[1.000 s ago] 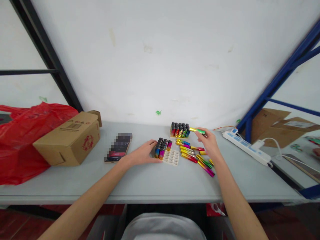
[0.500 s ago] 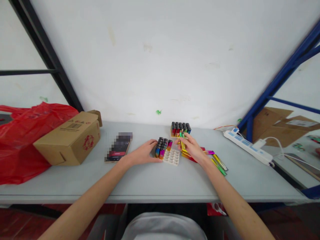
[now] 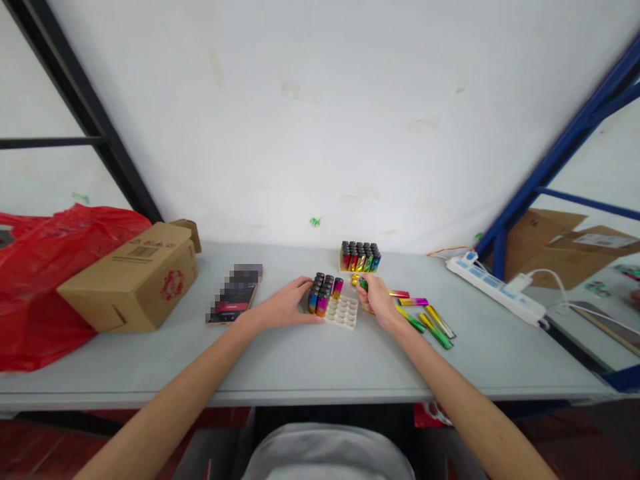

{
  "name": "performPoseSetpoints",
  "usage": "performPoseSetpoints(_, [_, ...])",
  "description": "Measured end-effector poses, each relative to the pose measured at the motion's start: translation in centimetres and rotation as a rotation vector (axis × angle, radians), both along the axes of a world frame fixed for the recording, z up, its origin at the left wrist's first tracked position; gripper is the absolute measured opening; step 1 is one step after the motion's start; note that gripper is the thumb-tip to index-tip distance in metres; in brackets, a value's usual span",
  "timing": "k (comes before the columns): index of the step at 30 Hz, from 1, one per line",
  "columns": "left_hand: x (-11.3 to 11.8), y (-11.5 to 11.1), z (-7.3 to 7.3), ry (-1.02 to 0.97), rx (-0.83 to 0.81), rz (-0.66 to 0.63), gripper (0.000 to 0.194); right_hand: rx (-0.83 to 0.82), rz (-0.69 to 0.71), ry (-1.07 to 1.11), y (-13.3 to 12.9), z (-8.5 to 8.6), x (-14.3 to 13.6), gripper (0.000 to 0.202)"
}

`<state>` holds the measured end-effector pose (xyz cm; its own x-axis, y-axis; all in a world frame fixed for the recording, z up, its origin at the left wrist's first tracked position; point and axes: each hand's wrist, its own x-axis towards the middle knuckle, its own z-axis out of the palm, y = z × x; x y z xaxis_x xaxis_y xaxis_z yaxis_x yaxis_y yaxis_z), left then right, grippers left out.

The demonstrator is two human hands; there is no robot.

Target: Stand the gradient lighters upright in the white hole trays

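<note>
A white tray with round holes [image 3: 345, 313] lies on the grey table, its left part filled with upright black-topped lighters [image 3: 323, 293]. One pink-and-gold lighter [image 3: 338, 288] stands in its back row. My left hand [image 3: 289, 305] rests at the tray's left side, thumb and fingers spread around the lighters. Right of the tray, my right hand [image 3: 376, 300] is closed on a small green item, mostly hidden by the fingers. Shiny coloured sleeves [image 3: 436, 333] lie to its right. Behind it stands a full block of lighters [image 3: 360, 257].
At the left are a phone [image 3: 235, 293], a cardboard box [image 3: 133, 280] and a red plastic bag [image 3: 50, 267]. A white power strip [image 3: 495, 290] with cables lies at the right, beside a blue metal frame [image 3: 565, 153]. The wall rises behind the table.
My right hand has closed more and turned; the long green-and-gold piece it held upright no longer shows there. Another green-and-yellow sleeve now shows beside my wrist. My left hand has stayed in place.
</note>
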<state>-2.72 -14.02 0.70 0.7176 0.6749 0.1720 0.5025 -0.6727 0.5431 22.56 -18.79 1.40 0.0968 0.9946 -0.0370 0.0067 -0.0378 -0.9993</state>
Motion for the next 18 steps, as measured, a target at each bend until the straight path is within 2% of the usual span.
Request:
performPoseSetpoints(6, [-0.1,-0.17,0.12,-0.007,0.0,-0.001,0.088,0.007,0.014,0.044,-0.23,0.53,0.12,0.055])
performPoseSetpoints(11, [-0.15,-0.25,0.15,-0.025,-0.018,-0.001,0.088,0.048,-0.011,-0.035,0.04,0.04,0.24,0.057])
performPoseSetpoints(14, [-0.14,-0.27,0.16,-0.048,-0.019,-0.001,0.087,0.05,0.034,-0.059,0.12,-0.1,0.57,0.062])
performPoseSetpoints(18, [-0.14,-0.23,0.06,-0.053,-0.002,-0.001,0.087,0.246,0.157,-0.218,-0.44,0.62,0.96,0.062])
